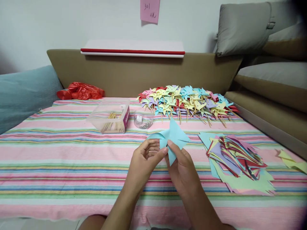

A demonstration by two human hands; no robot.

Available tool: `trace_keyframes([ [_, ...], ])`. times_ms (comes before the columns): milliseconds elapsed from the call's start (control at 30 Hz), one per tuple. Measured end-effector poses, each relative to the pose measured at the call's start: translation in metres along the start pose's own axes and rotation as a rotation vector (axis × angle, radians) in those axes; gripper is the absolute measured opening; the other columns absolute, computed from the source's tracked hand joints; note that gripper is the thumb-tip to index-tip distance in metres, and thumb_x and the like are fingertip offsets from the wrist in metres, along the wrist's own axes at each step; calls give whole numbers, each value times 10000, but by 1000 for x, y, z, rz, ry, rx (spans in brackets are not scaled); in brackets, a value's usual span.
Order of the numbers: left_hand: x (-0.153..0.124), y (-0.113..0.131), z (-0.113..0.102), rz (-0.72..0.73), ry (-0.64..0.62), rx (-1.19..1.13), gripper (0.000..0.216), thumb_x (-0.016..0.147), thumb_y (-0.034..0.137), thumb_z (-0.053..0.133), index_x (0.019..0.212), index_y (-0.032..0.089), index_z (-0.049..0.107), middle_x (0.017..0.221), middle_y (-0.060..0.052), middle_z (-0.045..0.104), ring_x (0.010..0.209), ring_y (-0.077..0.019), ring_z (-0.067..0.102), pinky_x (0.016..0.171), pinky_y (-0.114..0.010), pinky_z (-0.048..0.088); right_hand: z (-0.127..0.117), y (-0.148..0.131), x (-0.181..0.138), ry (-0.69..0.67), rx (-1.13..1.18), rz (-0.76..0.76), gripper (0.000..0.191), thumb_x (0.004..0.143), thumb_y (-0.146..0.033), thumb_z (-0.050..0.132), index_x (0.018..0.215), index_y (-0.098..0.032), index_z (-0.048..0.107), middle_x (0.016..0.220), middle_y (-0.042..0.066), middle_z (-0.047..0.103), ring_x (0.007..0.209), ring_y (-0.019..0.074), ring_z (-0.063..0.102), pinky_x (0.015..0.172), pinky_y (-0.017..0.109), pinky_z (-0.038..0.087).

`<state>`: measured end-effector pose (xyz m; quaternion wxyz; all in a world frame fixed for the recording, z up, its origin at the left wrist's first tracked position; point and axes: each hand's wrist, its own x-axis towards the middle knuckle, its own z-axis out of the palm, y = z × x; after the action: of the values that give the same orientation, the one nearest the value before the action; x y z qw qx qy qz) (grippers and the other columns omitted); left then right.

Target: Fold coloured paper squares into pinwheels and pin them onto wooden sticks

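Between both hands, above the striped cloth, is a light blue paper pinwheel (177, 134), partly folded, with its points spread out. My left hand (150, 153) pinches it near the middle, thumb on top and the other fingers curled behind. From the other side my right hand (181, 159) grips the paper, its thumb pressed close to the centre beside the left thumb. The fingers under the paper are hidden. Just beyond the hands stands a clear round tub (143, 121) with small metal pieces in it. A clear plastic box (107, 108) holds thin wooden sticks (112, 121).
A heap of finished pinwheels on sticks (187, 99) lies at the back right. Cut coloured paper sheets (237, 159) are piled at the right, beside a yellow paper piece (292, 161). A red plastic bag (81, 91) lies back left. Grey cushions (244, 28) border the right side.
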<state>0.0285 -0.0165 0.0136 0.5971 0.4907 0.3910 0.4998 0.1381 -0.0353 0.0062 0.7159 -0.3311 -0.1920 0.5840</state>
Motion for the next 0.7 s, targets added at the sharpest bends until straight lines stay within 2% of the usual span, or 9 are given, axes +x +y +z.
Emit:
trace_keyframes([
  [133, -2, -5, 10, 37, 122, 1, 234, 766, 360, 806, 826, 174, 678, 753, 1, 630, 702, -127, 578, 658, -224, 471, 8, 9, -5, -40, 8, 9, 173, 789, -331, 770, 913, -210, 754, 971, 32, 774, 956, 221, 697, 867, 353, 564],
  [233, -2, -6, 10, 49, 190, -12, 286, 772, 394, 796, 716, 170, 627, 690, 23, 557, 670, -112, 513, 635, -215, 432, 11, 11, -7, -40, -22, 29, 249, 761, -352, 792, 949, -192, 757, 1009, 56, 777, 991, 255, 699, 896, 394, 559],
  [367, -3, -6, 10, 27, 208, -42, 324, 773, 425, 790, 683, 172, 608, 671, 28, 546, 649, -108, 480, 604, -209, 403, 13, 13, -8, -2, -48, 36, 310, 716, -360, 823, 954, -176, 749, 1021, 68, 781, 1013, 272, 699, 947, 427, 539],
  [467, -2, -5, 10, -3, 216, -123, 285, 778, 409, 793, 726, 175, 638, 692, 34, 572, 635, -95, 486, 590, -194, 405, 11, 11, -7, -44, -77, 23, 305, 745, -362, 801, 974, -177, 720, 1040, 71, 769, 1036, 272, 690, 971, 427, 528],
  [600, 2, -3, 5, -49, 276, -309, 264, 758, 378, 821, 788, 174, 657, 754, 33, 614, 662, -85, 536, 614, -177, 456, 3, 4, -2, -102, -40, 34, 331, 823, -335, 710, 1101, -231, 563, 1114, 68, 717, 1040, 247, 690, 933, 434, 549],
  [700, 5, -1, -2, -71, 331, -399, 293, 724, 350, 853, 788, 169, 632, 771, 39, 614, 667, -74, 552, 613, -161, 479, -4, 0, 0, -85, -170, -114, 521, 783, -220, 731, 1184, -305, 410, 1159, 40, 668, 978, 207, 701, 915, 449, 556],
])
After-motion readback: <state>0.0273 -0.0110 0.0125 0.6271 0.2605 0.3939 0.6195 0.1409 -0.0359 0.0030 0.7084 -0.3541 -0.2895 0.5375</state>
